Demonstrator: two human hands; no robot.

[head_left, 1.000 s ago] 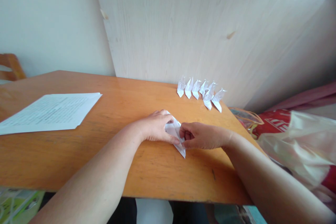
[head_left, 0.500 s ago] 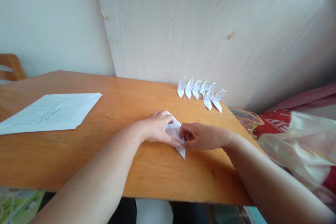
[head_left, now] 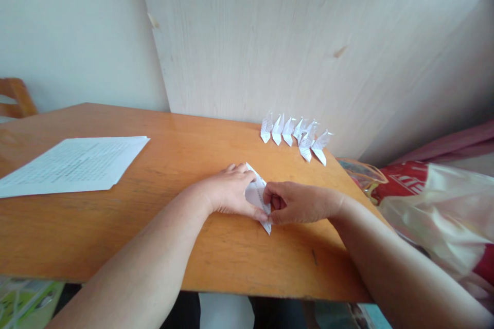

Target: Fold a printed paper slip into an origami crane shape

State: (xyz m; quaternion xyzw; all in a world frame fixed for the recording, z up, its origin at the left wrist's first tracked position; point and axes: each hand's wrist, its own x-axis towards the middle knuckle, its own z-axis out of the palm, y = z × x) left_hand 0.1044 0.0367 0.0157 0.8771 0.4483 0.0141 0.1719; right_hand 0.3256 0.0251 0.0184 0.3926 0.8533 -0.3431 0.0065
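Observation:
A small folded piece of printed white paper [head_left: 258,194] lies on the orange wooden table [head_left: 162,236], pointed at its near end. My left hand [head_left: 230,191] presses down on its left side with the fingers curled over it. My right hand [head_left: 297,203] pinches the paper's right edge with bent fingers. Both hands touch the paper and meet over it. Part of the paper is hidden under my fingers.
Several folded white paper cranes [head_left: 295,135] stand in a row at the table's far right by a pale wooden board [head_left: 309,36]. A stack of printed sheets [head_left: 73,164] lies at the left. A plastic bag [head_left: 432,205] with red contents sits off the right edge.
My hands have shifted very slightly along the folded paper, and its near tip sticks out a little less. Everything else is as before.

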